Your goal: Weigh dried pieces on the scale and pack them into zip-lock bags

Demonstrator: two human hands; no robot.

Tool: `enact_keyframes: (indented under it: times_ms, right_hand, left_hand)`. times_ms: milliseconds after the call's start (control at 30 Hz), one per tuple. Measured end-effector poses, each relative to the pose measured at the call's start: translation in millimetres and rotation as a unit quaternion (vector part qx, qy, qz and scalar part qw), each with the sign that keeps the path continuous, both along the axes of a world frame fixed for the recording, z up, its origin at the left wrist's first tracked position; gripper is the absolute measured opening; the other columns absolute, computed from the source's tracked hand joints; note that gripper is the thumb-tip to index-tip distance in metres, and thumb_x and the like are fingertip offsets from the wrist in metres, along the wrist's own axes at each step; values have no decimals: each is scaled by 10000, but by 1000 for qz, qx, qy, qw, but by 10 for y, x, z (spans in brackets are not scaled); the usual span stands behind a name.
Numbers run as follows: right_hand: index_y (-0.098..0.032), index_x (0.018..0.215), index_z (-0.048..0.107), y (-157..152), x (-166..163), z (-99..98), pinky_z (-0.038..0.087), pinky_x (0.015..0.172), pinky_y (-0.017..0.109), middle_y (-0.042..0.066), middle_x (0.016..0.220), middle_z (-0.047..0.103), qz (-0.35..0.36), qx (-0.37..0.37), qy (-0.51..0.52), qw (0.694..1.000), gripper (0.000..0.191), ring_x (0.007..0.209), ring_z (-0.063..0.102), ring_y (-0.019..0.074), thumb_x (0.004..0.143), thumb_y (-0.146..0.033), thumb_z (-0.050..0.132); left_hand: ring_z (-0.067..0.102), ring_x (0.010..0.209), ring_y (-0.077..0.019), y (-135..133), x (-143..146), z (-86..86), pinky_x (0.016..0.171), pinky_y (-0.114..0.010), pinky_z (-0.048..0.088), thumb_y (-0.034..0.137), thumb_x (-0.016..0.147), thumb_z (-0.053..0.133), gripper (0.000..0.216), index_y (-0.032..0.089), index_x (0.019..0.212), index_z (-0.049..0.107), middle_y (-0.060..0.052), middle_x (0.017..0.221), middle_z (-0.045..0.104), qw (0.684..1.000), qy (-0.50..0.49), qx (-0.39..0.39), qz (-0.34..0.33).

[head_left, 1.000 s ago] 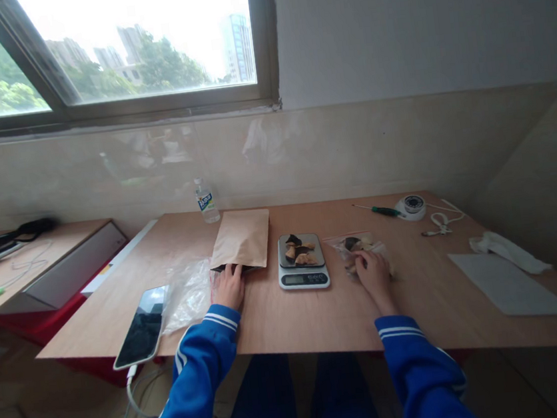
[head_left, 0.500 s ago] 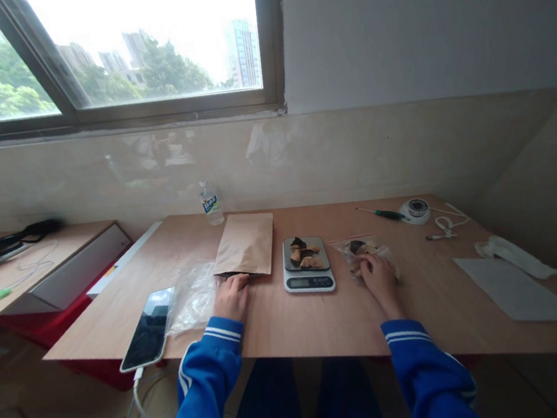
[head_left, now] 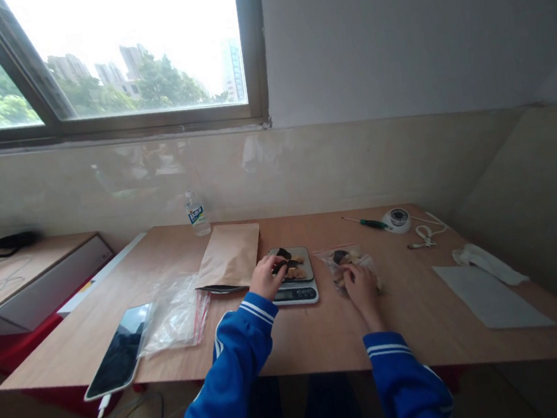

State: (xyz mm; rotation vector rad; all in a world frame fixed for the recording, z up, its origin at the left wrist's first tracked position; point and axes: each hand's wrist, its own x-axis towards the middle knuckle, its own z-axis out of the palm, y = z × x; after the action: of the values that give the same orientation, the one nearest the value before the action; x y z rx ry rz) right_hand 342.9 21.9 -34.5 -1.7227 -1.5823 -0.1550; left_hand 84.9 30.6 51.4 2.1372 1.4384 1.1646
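Note:
My left hand is over the left side of a white digital kitchen scale, its fingers closed on a dark dried piece at the edge of the pan. Other brown and dark dried pieces lie on the pan; they look like dried mushroom or peel. To the right, my right hand has its fingers curled on a clear zip bag that holds similar dark and pale pieces. Part of this bag is hidden under the hand. Left of the scale lies a brown kraft paper pouch, its mouth slightly open toward me.
Left of the pouch are a clear plastic bag and a phone on a cable. A bottle stands behind. At right lie a screwdriver, a white dome camera, a white sheet and a white cloth.
My left hand has left the pouch's mouth and moved right onto the scale pan, closing on a dark piece. My right hand stays on the zip bag. The whole view has shifted slightly.

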Motion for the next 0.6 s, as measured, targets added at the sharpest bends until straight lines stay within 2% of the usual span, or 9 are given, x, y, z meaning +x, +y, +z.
enact_keyframes:
  times_ms: [133,300,433,533,600]
  right_hand:
    - [-162,873,687,13,3,-12,318,744,334,78,883,705,-2,-1,1,1000,330,806,549,229,812,-206,366]
    - [-168,874,682,-6,-11,5,312,753,332,74,904,700,2,0,1,1000,319,833,542,229,820,-186,369]
    - [-173,868,677,-35,-29,40,310,753,327,74,924,696,6,-1,5,1000,308,847,541,224,823,-168,372]
    - [-174,871,674,-49,-35,60,310,753,329,73,934,696,6,-5,8,1000,310,844,539,223,829,-165,367]
    - [-171,873,675,-51,-35,63,313,753,329,75,935,696,9,-6,8,1000,313,839,540,222,830,-166,365]
  left_hand:
    - [576,845,-173,195,324,132,803,-307,453,242,807,558,120,182,851,653,-46,846,639,997,69,-11,-13]
    - [557,940,-226,270,466,116,857,-373,428,251,803,566,175,220,934,677,-64,943,638,988,149,-32,5]
    - [554,989,-225,135,305,71,882,-382,434,261,820,538,230,208,1019,640,-80,1055,609,996,83,6,12]
    - [563,981,-195,-73,50,51,893,-353,443,245,868,436,214,186,972,613,-79,1009,606,999,2,46,20]
    - [576,939,-192,-240,-179,-6,854,-347,465,252,870,411,216,194,940,607,-70,963,609,998,-17,41,42]
